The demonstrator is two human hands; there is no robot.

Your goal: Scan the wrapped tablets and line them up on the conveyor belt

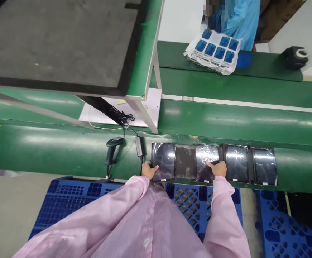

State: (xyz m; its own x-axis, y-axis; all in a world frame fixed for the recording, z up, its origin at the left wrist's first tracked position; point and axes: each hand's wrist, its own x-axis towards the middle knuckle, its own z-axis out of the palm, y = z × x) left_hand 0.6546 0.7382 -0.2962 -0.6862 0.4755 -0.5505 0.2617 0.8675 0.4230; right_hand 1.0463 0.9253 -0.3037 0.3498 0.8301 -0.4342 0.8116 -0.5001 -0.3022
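A long green bench [64, 150] runs across in front of me, with a row of dark glossy panels lying flat along its near edge. My left hand [149, 170] reaches forward, fingers closed on the leftmost panel [163, 159] at its left edge, while my right hand [218, 168] lies palm-down, fingers together, on the wrapped panel [206, 157] two places along.
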